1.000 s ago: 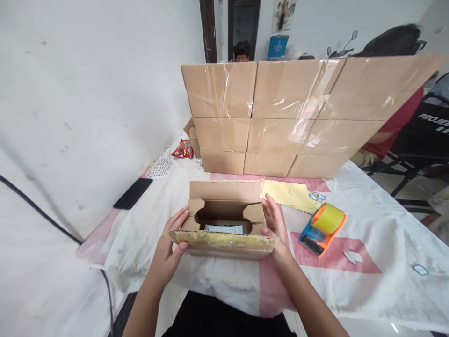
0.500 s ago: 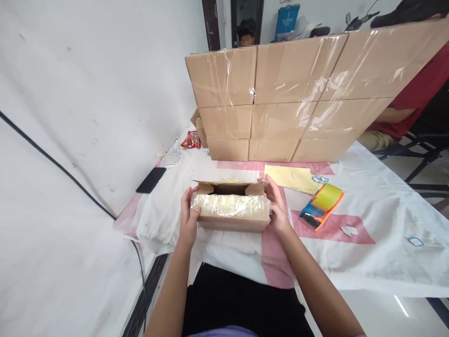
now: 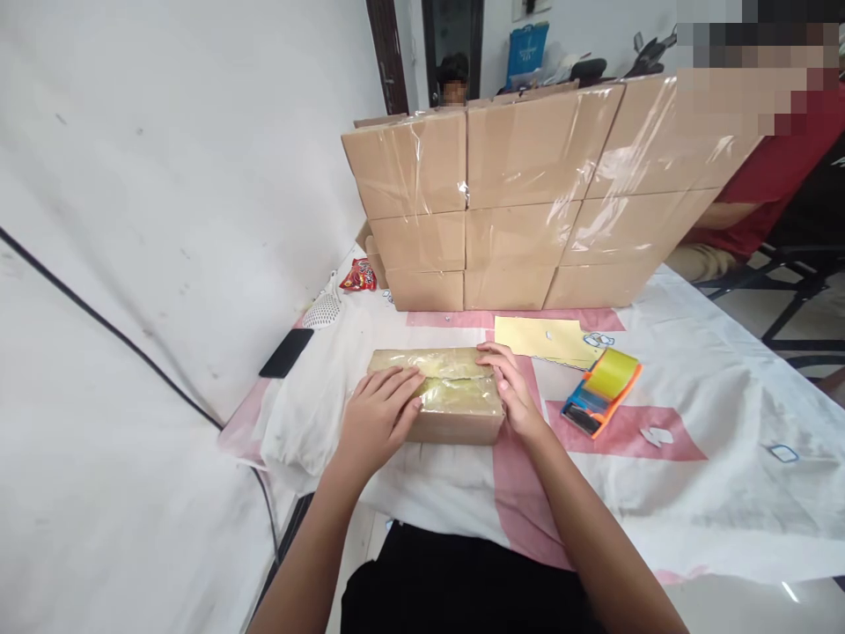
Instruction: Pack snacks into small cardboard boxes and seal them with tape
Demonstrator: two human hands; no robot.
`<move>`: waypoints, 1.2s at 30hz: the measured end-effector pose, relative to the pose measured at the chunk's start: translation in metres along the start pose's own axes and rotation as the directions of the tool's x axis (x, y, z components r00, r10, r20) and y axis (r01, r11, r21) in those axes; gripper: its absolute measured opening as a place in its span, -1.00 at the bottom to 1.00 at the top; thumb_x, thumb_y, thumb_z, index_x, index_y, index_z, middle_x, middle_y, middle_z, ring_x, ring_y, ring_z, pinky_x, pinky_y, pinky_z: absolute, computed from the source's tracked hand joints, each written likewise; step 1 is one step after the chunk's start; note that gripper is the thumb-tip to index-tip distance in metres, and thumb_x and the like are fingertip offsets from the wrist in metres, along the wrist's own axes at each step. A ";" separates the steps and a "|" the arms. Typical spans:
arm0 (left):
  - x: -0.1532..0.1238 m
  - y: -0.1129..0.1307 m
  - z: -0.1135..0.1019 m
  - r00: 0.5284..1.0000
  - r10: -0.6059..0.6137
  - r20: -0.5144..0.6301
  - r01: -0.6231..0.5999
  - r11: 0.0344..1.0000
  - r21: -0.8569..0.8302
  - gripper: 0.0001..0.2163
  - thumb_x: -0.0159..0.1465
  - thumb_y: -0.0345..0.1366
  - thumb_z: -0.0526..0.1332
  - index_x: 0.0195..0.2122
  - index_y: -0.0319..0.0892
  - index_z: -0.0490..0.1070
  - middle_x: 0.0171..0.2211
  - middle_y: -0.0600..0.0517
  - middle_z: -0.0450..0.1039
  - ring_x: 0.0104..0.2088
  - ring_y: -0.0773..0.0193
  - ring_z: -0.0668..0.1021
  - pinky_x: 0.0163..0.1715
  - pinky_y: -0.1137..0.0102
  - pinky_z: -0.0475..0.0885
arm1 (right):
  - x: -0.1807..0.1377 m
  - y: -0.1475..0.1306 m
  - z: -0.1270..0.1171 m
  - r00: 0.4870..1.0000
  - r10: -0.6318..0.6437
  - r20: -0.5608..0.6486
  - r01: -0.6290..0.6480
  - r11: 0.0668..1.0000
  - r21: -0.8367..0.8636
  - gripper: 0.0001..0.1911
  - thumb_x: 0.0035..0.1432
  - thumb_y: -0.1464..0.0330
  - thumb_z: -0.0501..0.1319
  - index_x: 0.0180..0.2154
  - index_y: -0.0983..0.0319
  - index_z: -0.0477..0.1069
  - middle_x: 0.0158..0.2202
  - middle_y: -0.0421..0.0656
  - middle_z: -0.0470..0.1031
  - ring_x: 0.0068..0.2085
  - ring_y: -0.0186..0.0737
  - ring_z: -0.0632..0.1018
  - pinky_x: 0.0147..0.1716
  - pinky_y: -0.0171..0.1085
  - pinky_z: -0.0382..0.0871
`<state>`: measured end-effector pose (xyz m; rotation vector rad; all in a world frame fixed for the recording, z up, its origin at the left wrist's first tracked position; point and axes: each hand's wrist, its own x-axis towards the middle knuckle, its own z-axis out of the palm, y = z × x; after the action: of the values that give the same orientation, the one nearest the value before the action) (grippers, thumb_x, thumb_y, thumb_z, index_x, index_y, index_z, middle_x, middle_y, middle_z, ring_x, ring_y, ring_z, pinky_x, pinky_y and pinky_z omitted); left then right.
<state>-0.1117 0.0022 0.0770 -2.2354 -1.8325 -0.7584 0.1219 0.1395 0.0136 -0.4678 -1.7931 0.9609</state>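
Note:
A small brown cardboard box (image 3: 459,429) sits on the cloth-covered table in front of me. Its top flaps are folded down, and shiny clear tape (image 3: 455,398) covers them, with a thin seam between. My left hand (image 3: 383,414) lies flat across the left part of the top, fingers stretched toward the seam. At the right end, my right hand (image 3: 515,392) holds the box, its fingertips over the top edge and its palm along the side. An orange and blue tape dispenser (image 3: 600,392) with a yellowish roll lies to the right of the box.
Stacked, tape-wrapped cardboard boxes (image 3: 515,202) stand behind. A yellow paper sheet (image 3: 545,342) lies before them. To the left are a black phone (image 3: 286,353), a white perforated object (image 3: 322,311) and a red packet (image 3: 359,275). A person in a red sleeve (image 3: 785,158) sits at right.
The box's top opening is now covered by its flaps. My left hand has moved from the left end onto the top. My right hand stays at the right end.

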 end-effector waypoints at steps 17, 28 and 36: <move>0.047 0.019 0.004 0.963 -0.248 0.107 0.256 0.964 -0.069 -0.85 0.33 -0.18 0.25 -0.31 -0.09 0.55 -0.30 0.00 0.57 -0.18 0.07 0.55 -0.15 0.21 0.38 | -0.001 -0.001 -0.002 0.997 -0.066 0.033 0.069 0.991 -0.117 -0.50 0.43 -0.03 -0.08 0.00 0.08 0.49 0.21 -0.01 0.37 0.25 0.13 0.40 0.28 0.17 0.24; 0.047 0.007 0.016 0.879 -0.477 -0.024 0.417 0.791 -0.447 -0.80 0.31 -0.18 0.20 -0.31 -0.11 0.59 -0.32 0.05 0.61 -0.27 0.20 0.57 -0.21 0.35 0.39 | -0.001 0.001 0.002 0.994 -0.105 -0.018 0.103 0.991 -0.085 -0.56 0.44 0.01 -0.02 0.08 0.08 0.46 0.19 0.00 0.38 0.23 0.06 0.43 0.26 0.10 0.28; 0.047 0.014 0.012 0.819 -0.569 -0.073 0.462 0.730 -0.504 -0.81 0.26 -0.18 0.24 -0.36 -0.14 0.60 -0.38 0.05 0.60 -0.32 0.23 0.57 -0.29 0.40 0.41 | -0.001 -0.003 0.002 0.996 -0.088 -0.019 0.086 0.994 -0.065 -0.55 0.43 0.02 -0.01 0.08 0.07 0.47 0.18 0.00 0.40 0.23 0.05 0.43 0.25 0.08 0.30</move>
<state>-0.0886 0.0447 0.0911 -1.7181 -2.3797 -1.6389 0.1209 0.1357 0.0151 -0.4353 -1.8135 0.8370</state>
